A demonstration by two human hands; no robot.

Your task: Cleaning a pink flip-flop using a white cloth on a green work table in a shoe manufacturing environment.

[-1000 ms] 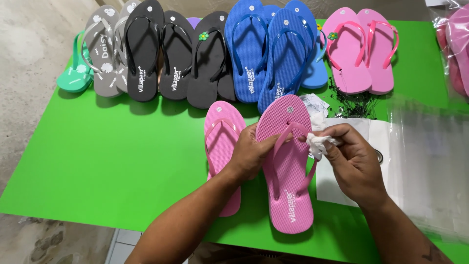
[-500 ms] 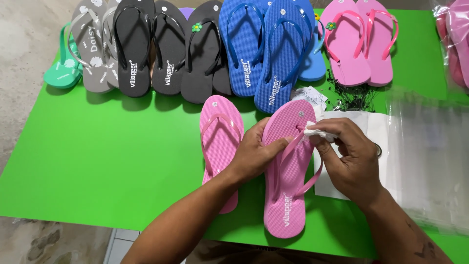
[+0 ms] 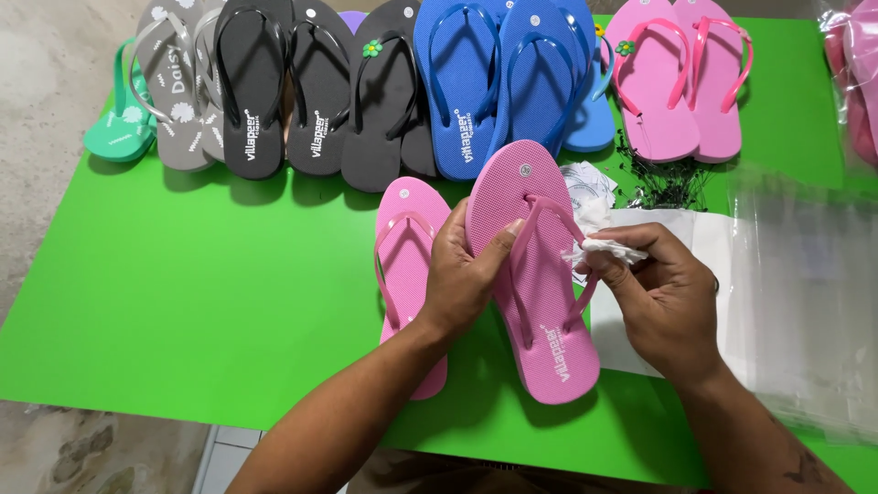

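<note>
My left hand (image 3: 468, 267) grips the left edge of a pink flip-flop (image 3: 538, 302), lifted and tilted above the green table (image 3: 201, 293), thumb by the strap. My right hand (image 3: 660, 295) pinches a crumpled white cloth (image 3: 605, 249) against the sandal's right strap. A second pink flip-flop (image 3: 407, 265) lies flat on the table just left of the held one, partly under my left wrist.
A row of flip-flops lines the far edge: teal (image 3: 114, 128), grey (image 3: 178, 101), black (image 3: 315, 91), blue (image 3: 498, 82), pink (image 3: 681, 82). Clear plastic bags (image 3: 805, 293) lie at the right over white paper (image 3: 677, 229). Small black fasteners (image 3: 663, 183) are scattered nearby.
My right hand with the cloth has slid down from near the toe post to the right strap. The held sandal has shifted slightly toward me.
</note>
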